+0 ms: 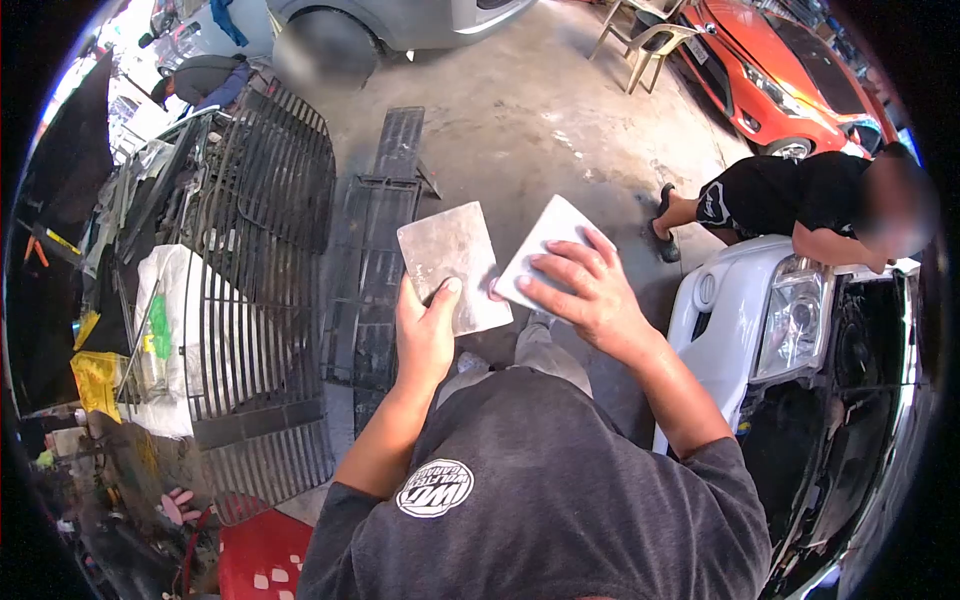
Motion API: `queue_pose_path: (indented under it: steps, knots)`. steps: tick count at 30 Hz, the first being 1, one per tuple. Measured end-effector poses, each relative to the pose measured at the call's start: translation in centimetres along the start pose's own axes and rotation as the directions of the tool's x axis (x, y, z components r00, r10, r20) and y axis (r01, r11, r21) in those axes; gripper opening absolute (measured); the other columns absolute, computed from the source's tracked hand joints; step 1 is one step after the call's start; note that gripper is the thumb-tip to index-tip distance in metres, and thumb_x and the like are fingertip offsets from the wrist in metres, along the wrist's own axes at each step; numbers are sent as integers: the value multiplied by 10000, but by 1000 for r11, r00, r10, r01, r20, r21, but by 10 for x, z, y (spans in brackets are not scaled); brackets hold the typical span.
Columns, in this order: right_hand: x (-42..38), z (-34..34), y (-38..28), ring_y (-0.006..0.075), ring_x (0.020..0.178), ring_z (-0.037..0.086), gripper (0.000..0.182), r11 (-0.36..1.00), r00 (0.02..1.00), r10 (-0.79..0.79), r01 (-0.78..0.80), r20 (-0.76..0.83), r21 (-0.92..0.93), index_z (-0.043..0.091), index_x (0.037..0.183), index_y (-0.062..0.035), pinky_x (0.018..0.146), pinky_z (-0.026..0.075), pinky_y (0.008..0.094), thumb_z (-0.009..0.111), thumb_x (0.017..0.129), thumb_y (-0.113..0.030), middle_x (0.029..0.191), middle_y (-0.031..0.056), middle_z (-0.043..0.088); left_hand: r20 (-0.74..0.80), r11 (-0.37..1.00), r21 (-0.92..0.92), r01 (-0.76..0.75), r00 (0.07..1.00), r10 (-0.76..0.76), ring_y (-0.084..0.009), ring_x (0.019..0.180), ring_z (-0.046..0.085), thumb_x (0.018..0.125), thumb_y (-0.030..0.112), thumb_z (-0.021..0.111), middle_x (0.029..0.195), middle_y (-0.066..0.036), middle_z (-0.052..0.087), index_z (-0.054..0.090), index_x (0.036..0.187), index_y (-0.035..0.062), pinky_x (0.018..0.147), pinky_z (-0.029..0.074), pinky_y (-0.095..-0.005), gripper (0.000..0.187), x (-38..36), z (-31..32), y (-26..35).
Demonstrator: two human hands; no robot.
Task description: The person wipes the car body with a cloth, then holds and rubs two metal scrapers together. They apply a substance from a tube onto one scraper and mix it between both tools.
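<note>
My left hand [425, 335] grips a flat, greyish-beige rectangular piece [452, 245] with a smudged face, the thumb pressed on its lower part. In my right hand [595, 300] is a white, flat rectangular piece [548, 232], tilted, with the fingers laid across its face. The two pieces are held close together in front of my body. What each is made of cannot be told, and the fingers behind the beige piece are hidden.
A white car front with a headlight [795, 320] stands on my right; a person in black [780, 200] leans over it. On my left are a slatted black metal grille [265, 270] and a dark metal ramp [370, 250]. An orange car [790, 70] and plastic chairs [660, 45] stand farther off.
</note>
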State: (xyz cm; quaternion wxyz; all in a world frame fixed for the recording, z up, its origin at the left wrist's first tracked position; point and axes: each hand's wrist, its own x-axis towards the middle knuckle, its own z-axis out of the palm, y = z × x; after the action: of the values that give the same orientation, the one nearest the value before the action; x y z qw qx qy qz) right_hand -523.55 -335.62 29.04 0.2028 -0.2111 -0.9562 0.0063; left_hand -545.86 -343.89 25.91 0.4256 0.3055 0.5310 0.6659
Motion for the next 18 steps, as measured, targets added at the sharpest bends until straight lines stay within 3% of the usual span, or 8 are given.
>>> queue_pose_path:
  steps: [3, 5, 8, 12, 14, 17, 18]
  knots:
    - [4, -1, -9, 236, 1220, 550, 497, 996, 999, -42, 40, 23, 84, 635, 1281, -255, 1117, 315, 574, 604, 799, -139, 1268, 15, 599, 46, 988, 149, -28, 999, 22, -197, 1025, 621, 960, 113, 606, 1131, -143, 650, 523, 1252, -42, 905, 483, -332, 341, 4, 3, 3]
    - [-1, -10, 6, 218, 1239, 533, 470, 1000, 998, -16, 14, 62, 26, 627, 1278, -246, 1111, 316, 577, 566, 819, -166, 1271, 11, 592, 90, 968, 251, 14, 995, -37, -207, 1029, 628, 964, 123, 602, 1131, -153, 654, 526, 1255, -41, 903, 485, -334, 342, 13, 0, -1]
    - [-1, -12, 9, 207, 1249, 526, 452, 999, 997, 34, -35, 67, 16, 621, 1274, -219, 1105, 318, 576, 546, 830, -183, 1277, 16, 590, 216, 965, 263, -24, 976, -34, -225, 1043, 631, 967, 134, 597, 1148, -163, 654, 523, 1262, -40, 916, 481, -342, 350, 7, 13, 1]
    - [-14, 13, -10, 214, 1262, 515, 457, 988, 998, 5, -15, 59, 156, 604, 1295, -199, 1100, 327, 559, 529, 846, -168, 1297, 41, 585, 53, 943, 329, -43, 998, 27, -257, 1066, 625, 969, 131, 597, 1152, -179, 650, 509, 1285, -48, 936, 473, -363, 374, 23, 28, -12]
    - [-29, 16, -9, 252, 1263, 515, 448, 973, 988, 7, -43, 155, 229, 608, 1295, -198, 1097, 328, 561, 540, 854, -155, 1304, 70, 581, 43, 960, 276, -42, 999, 31, -239, 1084, 602, 968, 112, 591, 1195, -161, 624, 486, 1306, -46, 955, 460, -358, 388, 29, 32, -18]
    - [-36, 13, 9, 314, 1261, 509, 460, 942, 977, 201, -214, 77, 258, 608, 1300, -193, 1083, 364, 538, 567, 848, -125, 1286, 133, 577, -7, 997, 76, 17, 1000, -17, -201, 1077, 587, 951, 75, 593, 1208, -122, 604, 489, 1303, -24, 963, 453, -341, 380, 40, 44, -26]
    - [-32, 8, 11, 333, 1256, 508, 467, 931, 981, 193, -191, 22, 311, 607, 1303, -189, 1075, 379, 529, 575, 843, -116, 1282, 154, 570, 0, 999, -26, 46, 999, -46, -204, 1080, 588, 948, 71, 593, 1210, -118, 601, 489, 1306, -17, 970, 454, -347, 383, 45, 49, -32]
